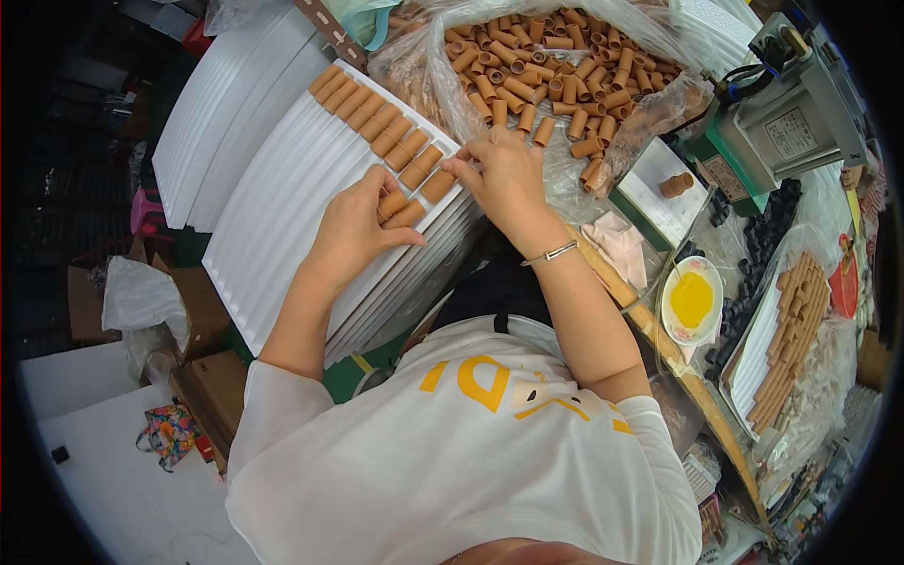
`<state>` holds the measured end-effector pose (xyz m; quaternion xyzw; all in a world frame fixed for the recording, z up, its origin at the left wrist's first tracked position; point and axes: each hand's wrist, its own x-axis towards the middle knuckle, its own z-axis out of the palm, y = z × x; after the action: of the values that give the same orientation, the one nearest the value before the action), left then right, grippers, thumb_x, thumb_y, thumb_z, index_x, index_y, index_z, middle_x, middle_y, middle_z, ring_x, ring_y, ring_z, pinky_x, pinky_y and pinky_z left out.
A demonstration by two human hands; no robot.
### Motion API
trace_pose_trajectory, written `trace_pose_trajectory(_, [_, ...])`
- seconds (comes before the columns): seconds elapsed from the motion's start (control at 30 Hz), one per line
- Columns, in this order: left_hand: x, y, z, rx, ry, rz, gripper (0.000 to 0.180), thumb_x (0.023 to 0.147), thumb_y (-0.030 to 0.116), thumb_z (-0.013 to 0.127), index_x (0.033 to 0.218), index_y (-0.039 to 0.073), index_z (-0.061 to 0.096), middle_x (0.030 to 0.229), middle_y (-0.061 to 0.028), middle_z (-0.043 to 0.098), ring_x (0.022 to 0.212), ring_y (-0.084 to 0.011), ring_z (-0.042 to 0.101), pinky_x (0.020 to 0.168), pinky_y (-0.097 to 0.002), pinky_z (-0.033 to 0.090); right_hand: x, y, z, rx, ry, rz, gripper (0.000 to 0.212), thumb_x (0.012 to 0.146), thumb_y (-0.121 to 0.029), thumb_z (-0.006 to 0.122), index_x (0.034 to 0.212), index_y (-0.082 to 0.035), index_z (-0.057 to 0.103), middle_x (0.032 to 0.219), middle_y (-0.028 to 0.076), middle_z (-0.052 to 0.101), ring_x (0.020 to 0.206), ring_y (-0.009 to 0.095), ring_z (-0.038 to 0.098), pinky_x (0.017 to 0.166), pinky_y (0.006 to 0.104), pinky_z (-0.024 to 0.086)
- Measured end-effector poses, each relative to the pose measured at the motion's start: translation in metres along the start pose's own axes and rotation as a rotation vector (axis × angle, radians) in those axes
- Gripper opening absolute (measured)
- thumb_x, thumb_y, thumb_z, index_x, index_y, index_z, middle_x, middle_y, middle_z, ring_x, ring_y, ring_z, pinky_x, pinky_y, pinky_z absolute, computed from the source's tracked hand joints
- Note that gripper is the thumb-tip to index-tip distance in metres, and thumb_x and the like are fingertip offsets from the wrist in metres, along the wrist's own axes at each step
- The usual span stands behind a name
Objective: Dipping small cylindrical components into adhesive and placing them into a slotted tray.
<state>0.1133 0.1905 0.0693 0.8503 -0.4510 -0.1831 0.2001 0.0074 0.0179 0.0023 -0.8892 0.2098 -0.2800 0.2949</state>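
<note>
Short brown tubes (361, 108) lie in rows across the upper end of a white ridged tray (282, 202), which tops a stack of similar trays. My left hand (348, 226) is closed around a pair of brown tubes (405, 215) near the tray's right edge, its thumb stretched along their lower side. Beside them, my right hand (504, 179) bends its thumb and fingers together at the upper end of another brown tube (438, 185). How firmly the fingertips grip that tube is partly hidden.
A clear plastic bag (443, 94) full of loose brown tubes lies open at the back. To the right are a green-and-grey machine (782, 132), a metal plate (650, 202), a bowl of yellow liquid (692, 301) and stacked brown tubes (796, 330). Another white tray stack (221, 104) stands back left.
</note>
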Motion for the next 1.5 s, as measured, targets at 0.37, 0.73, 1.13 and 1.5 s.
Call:
trace_pose_trajectory(0.37, [-0.016,-0.007,0.067,-0.375,0.553,0.059,0.049,0.098,0.021,0.051,0.140,0.001,0.034,0.150,-0.0250,0.028,0.141,-0.0377,0.024,0.117,-0.0437,0.017,-0.018,-0.001,0.002,-0.015,0.235,-0.099,0.022,0.078,-0.028,0.075,0.092,-0.013,0.068,0.086,0.004,0.057,0.083,0.024,0.056,0.073,0.0384,0.033])
trace_pose_trajectory(0.73, [0.004,0.051,0.065,-0.079,0.604,0.511,0.033,0.097,0.009,0.052,0.128,-0.002,0.048,0.143,-0.0203,0.040,0.137,-0.0317,0.035,0.109,-0.0424,0.035,-0.138,0.109,-0.212,-0.065,0.511,0.599,0.011,0.083,-0.012,0.071,0.090,-0.004,0.071,0.081,0.008,0.070,0.069,0.015,0.064,0.064,0.0276,0.050])
trace_pose_trajectory(1.13, [0.157,0.101,0.156,0.178,0.364,0.227,0.030,0.079,0.012,0.072,0.105,0.007,0.058,0.108,-0.0150,0.063,0.100,-0.0353,0.059,0.083,-0.0455,0.047,-0.194,0.229,-0.269,-0.733,0.315,0.706,0.012,0.081,-0.011,0.068,0.092,-0.008,0.066,0.087,0.012,0.068,0.085,0.030,0.065,0.073,0.0398,0.052])
trace_pose_trajectory(1.5, [0.120,0.124,0.153,-0.522,0.141,0.380,0.032,0.079,0.001,0.071,0.111,0.004,0.065,0.098,-0.0079,0.068,0.091,-0.0192,0.063,0.084,-0.0301,0.049,-0.223,0.115,-0.219,-0.233,0.479,0.564,0.022,0.065,-0.005,0.083,0.085,-0.006,0.074,0.097,0.006,0.070,0.091,0.022,0.061,0.081,0.0318,0.048])
